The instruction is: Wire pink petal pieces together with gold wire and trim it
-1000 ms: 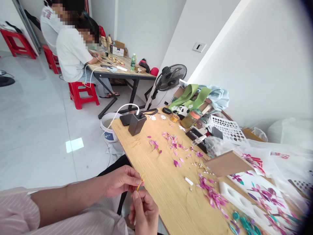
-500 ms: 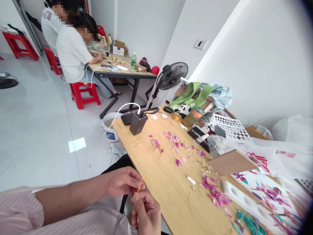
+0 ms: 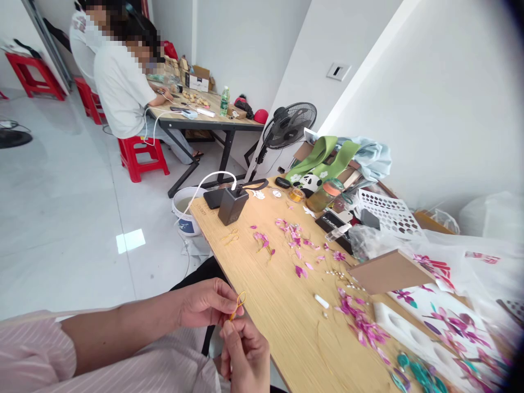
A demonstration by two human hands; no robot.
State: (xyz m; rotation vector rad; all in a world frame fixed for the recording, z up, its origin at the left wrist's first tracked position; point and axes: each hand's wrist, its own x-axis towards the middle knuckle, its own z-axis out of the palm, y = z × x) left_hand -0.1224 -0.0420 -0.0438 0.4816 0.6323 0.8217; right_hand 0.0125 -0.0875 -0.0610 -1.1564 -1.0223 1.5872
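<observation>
We pinch the wire loop (image 3: 239,302) between left hand (image 3: 204,303) and right hand (image 3: 243,352); it seems to slant up-right from the fingertips.

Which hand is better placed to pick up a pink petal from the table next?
Probably the right hand: it is nearer the pink petals, while the left hand pinches the gold wire loop.

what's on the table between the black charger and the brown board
In the head view, loose pink petals and a few small pearl beads lie scattered on the table between the charger and the board.
</observation>
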